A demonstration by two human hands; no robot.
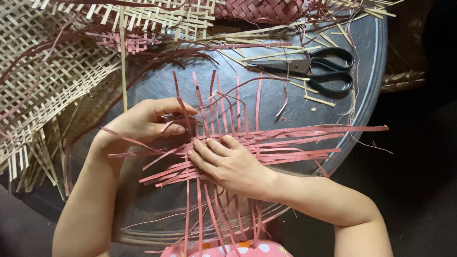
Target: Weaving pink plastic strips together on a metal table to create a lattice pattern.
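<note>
— Pink strips (266,143), what did they look like?

— Thin, flat and dusty rose, crossed over and under one another into a loose, unfinished weave. Long ends stuck out on every side, fanning toward the right and upward. The weave lay in the middle of a dark round tray (371,71).

— And the hands?

— The right hand (228,164) lay flat, palm down, fingers together and stretched toward the left, pressing on the woven centre. The left hand (147,121) was curled beside it, thumb and fingertips pinching one upright strip near the weave's left edge. Both forearms came in from below.

— Anything else around?

— Black-handled scissors (309,66) rested on the tray's far side, well apart from the hands. Pale woven lattice mats (43,71) spilled over the upper left.
</note>
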